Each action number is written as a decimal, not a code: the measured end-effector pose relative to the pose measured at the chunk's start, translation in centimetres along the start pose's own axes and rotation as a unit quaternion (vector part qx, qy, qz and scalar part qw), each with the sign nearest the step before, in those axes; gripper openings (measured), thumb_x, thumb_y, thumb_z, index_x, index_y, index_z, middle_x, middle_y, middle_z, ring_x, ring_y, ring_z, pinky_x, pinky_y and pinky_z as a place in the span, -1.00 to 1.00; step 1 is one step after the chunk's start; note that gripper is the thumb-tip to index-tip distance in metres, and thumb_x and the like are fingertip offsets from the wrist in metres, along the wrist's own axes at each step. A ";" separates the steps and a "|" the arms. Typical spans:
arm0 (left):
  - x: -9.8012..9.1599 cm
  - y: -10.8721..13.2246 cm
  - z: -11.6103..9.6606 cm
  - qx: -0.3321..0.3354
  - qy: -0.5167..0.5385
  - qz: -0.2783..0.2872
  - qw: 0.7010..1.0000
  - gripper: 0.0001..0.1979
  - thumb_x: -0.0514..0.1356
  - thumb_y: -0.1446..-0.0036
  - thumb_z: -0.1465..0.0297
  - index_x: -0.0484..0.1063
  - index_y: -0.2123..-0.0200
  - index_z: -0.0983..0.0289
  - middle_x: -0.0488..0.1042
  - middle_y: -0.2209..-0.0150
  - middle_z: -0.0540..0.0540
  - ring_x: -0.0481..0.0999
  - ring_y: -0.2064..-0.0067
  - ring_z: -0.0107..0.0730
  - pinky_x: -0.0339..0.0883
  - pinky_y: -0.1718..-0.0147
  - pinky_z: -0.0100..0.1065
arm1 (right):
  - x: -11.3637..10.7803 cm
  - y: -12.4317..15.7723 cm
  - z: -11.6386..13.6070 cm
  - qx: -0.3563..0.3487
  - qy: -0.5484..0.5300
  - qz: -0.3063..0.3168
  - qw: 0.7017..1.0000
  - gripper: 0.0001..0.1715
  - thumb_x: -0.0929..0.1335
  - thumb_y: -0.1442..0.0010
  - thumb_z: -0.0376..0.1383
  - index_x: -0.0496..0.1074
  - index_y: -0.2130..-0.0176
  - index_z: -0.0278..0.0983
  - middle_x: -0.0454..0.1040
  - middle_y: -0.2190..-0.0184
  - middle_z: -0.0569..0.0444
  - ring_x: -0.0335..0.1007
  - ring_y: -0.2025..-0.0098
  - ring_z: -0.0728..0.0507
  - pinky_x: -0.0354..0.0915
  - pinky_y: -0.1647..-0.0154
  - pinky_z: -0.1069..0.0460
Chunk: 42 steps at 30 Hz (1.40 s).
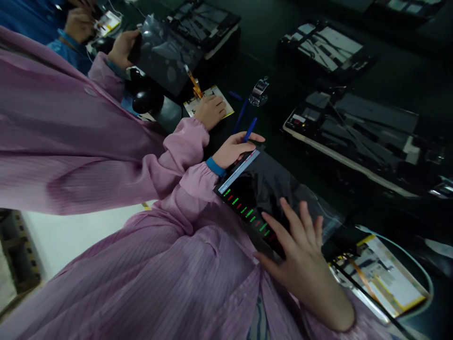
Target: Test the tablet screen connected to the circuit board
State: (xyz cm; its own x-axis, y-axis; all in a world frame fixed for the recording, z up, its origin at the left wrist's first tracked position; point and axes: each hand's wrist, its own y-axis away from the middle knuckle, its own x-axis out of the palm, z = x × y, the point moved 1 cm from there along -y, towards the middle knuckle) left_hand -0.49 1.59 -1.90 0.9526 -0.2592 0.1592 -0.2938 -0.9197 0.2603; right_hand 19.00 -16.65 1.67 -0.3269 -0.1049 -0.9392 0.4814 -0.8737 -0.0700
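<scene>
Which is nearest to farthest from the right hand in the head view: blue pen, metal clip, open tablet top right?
From the right hand, resting on the lit tablet screen:
1. Blue pen, held in the left hand at the screen's far end.
2. Metal clip, on the dark table beyond the pen.
3. Open tablet, at the top right, farthest.

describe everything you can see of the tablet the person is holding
The tablet is a flat black slab with a glossy glass face, wrapped in a clear plastic sleeve that trails off its far edge. Its screen is lit: a pale bar along one short edge, then rows of small green and red text. It lies tilted over the person's lap at the dark bench's edge. The left hand, which also holds a blue pen, grips the lit end; the right hand lies spread on the glass.
</scene>
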 end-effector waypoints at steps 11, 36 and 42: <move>0.0 0.1 0.0 0.001 0.000 0.003 1.000 -0.79 0.13 -0.03 0.54 0.48 0.23 0.32 0.10 0.76 -0.14 0.03 0.74 -0.61 -0.13 0.73 -0.48 | 0.4 -0.6 0.6 -0.027 0.004 0.007 1.000 -0.48 0.36 -0.15 -0.08 0.35 -0.06 -0.21 -0.04 -0.33 -0.16 -0.34 -0.36 -0.54 -0.13 -0.12 -0.61; 0.3 0.0 -0.9 0.013 -0.032 -0.057 0.998 -0.72 0.22 0.21 0.42 0.52 0.32 0.30 0.14 0.77 -0.15 0.02 0.78 -0.62 -0.26 0.81 -0.52 | -4.1 5.0 -14.0 0.238 0.195 0.024 0.951 -0.71 0.21 -0.24 -0.31 0.49 0.22 -0.29 0.49 0.24 -0.08 0.39 0.19 -0.27 0.25 0.24 -0.12; 0.3 0.0 -0.9 0.008 -0.041 -0.090 0.995 -0.75 0.23 0.19 0.40 0.54 0.34 0.30 0.19 0.74 -0.12 0.03 0.79 -0.63 -0.24 0.82 -0.52 | -5.9 6.2 -13.4 0.134 0.146 -0.118 0.973 -0.79 0.24 -0.28 -0.34 0.41 0.35 -0.29 0.48 0.44 0.01 0.41 0.35 -0.18 0.26 0.28 -0.07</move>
State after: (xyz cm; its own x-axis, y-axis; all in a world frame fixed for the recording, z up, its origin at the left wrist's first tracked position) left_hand -0.28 1.77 -1.00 0.9931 -0.1130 0.0322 -0.1174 -0.9578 0.2622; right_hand 34.85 -15.09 2.29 -0.1385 0.2201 -0.9656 0.1785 -0.9535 -0.2429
